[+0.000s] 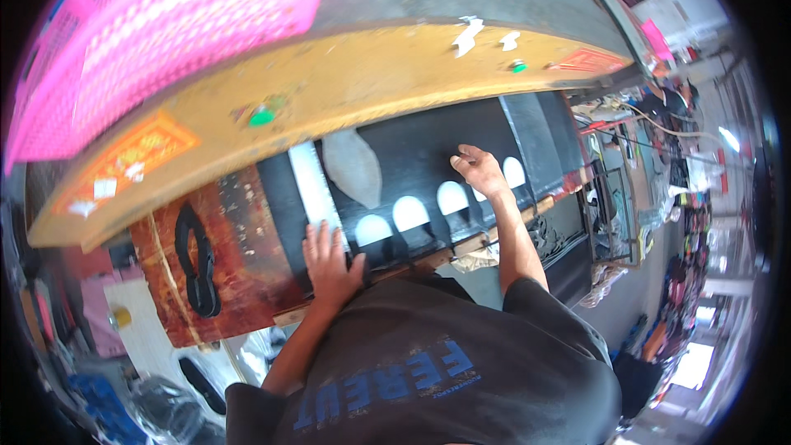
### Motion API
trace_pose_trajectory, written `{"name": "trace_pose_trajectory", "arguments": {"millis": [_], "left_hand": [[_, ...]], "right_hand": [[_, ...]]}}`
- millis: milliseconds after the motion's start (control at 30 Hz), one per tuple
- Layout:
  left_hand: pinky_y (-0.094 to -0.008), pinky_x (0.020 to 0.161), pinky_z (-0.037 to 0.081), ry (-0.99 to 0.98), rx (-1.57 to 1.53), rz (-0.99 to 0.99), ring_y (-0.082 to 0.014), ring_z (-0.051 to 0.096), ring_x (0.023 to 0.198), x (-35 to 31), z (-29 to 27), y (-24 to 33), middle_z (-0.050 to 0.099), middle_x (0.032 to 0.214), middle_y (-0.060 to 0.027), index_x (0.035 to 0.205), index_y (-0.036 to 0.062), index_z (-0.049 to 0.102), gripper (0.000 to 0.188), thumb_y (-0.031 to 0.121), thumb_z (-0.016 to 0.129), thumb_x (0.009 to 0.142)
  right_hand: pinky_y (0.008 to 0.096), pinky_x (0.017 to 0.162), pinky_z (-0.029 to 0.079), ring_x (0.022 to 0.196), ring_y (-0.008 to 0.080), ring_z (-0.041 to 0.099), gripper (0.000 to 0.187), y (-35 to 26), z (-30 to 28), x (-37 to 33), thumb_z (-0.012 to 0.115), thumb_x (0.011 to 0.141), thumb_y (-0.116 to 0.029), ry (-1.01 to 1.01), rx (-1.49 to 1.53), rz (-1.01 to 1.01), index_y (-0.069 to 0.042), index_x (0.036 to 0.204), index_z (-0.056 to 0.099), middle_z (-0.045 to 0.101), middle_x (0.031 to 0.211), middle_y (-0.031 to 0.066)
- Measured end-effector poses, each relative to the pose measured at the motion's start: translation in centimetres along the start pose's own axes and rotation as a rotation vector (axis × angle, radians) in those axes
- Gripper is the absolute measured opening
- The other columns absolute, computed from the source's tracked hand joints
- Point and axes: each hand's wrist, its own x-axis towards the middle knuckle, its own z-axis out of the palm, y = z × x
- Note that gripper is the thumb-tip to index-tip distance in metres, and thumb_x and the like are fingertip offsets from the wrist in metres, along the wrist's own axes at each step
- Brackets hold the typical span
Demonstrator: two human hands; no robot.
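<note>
My left hand (329, 257) lies flat, fingers spread, on the near end of a long white strip (313, 185) that rests across a black sheet (420, 152). My right hand (479, 171) presses on the same black sheet further right, fingers partly curled, holding nothing that I can see. Along the sheet's near edge runs a row of white arch-shaped cutouts (409, 213). A pale leaf-shaped piece (354, 166) lies on the sheet between the strip and my right hand.
A reddish-brown worn board (239, 264) at the left carries a black sole-shaped cutout (198, 259). A yellow shelf edge (329, 91) arches above, with a pink plastic crate (165, 25) on top. Cluttered workshop goods fill the right side.
</note>
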Motion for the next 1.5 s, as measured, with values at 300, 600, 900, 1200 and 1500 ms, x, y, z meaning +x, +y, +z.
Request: {"name": "trace_pose_trajectory", "arguments": {"millis": [300, 600, 900, 1200, 1500], "left_hand": [[-0.0542, 0.093, 0.049, 0.130, 0.022, -0.102, -0.0409, 0.063, 0.105, 7.8, 1.0, -2.5, 0.068, 0.108, -0.0188, 0.123, 0.0024, 0.069, 0.043, 0.028, 0.076, 0.089], [-0.0477, 0.082, 0.048, 0.290, 0.157, 0.039, -0.0342, 0.062, 0.094, 11.2, 0.3, -3.4, 0.067, 0.095, -0.0099, 0.096, 0.0083, 0.073, 0.018, 0.025, 0.076, 0.090], [-0.0470, 0.087, 0.047, 0.271, 0.085, -0.015, -0.0337, 0.062, 0.099, 9.9, 0.7, -3.2, 0.067, 0.100, -0.0100, 0.101, 0.0085, 0.073, 0.019, 0.022, 0.077, 0.089], [-0.0463, 0.091, 0.049, 0.161, -0.212, -0.221, -0.0337, 0.063, 0.099, 2.4, -1.0, 0.6, 0.067, 0.104, -0.0099, 0.114, 0.0066, 0.072, 0.027, 0.016, 0.078, 0.090], [-0.0453, 0.105, 0.048, 0.212, -0.015, 0.181, -0.0320, 0.063, 0.121, 1.7, 0.4, 2.9, 0.069, 0.120, -0.0093, 0.113, 0.0030, 0.074, 0.030, 0.014, 0.074, 0.085]], "right_hand": [[0.0363, 0.077, 0.057, 0.079, 0.0196, 0.069, 0.039, -5.0, -7.9, 11.4, 0.065, 0.101, -0.019, 0.657, 0.499, -0.455, 0.005, 0.132, 0.062, 0.072, 0.087, 0.0093], [0.0505, 0.093, 0.055, 0.102, 0.0390, 0.070, 0.035, -1.4, 6.6, 1.7, 0.075, 0.096, -0.026, -0.024, -0.261, -0.602, -0.004, 0.123, 0.073, 0.074, 0.109, 0.0167], [0.0503, 0.093, 0.048, 0.097, 0.0352, 0.066, 0.044, 0.9, 9.3, 0.9, 0.073, 0.098, -0.028, 0.139, -0.245, -0.607, -0.008, 0.136, 0.065, 0.073, 0.098, 0.0124], [0.0493, 0.103, 0.052, 0.119, 0.0415, 0.064, 0.050, -1.6, 6.7, -6.3, 0.078, 0.093, -0.038, 0.101, -0.369, -0.444, -0.005, 0.130, 0.074, 0.069, 0.125, 0.0222], [0.0547, 0.118, 0.042, 0.142, 0.0519, 0.045, 0.085, -12.1, 18.2, -6.6, 0.091, 0.069, -0.037, 0.022, -0.498, -0.666, -0.011, 0.146, 0.065, 0.048, 0.155, 0.0317]]}}
